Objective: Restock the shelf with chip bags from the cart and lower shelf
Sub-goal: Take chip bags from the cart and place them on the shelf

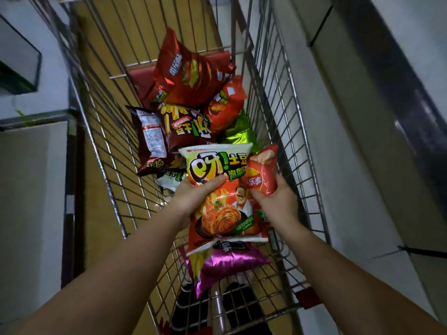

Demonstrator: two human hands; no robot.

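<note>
We held 2 chip bags above the wire shopping cart (273, 97): our left hand (193, 199) gripped an orange-and-white kimchi-flavour chip bag (225, 204), thumb curled over its front, and our right hand (275, 201) pinched a smaller red Lay's bag (262, 172) just beside it, the 2 bags touching. Below them in the cart lay a purple foil bag (227, 262), a green foil bag (239, 131), a dark brown bag (150, 141) showing its back, an orange-red bag (225, 110) and a large red bag (188, 71) on top at the far end. White shelving (362, 117) stood to the right of the cart.
</note>
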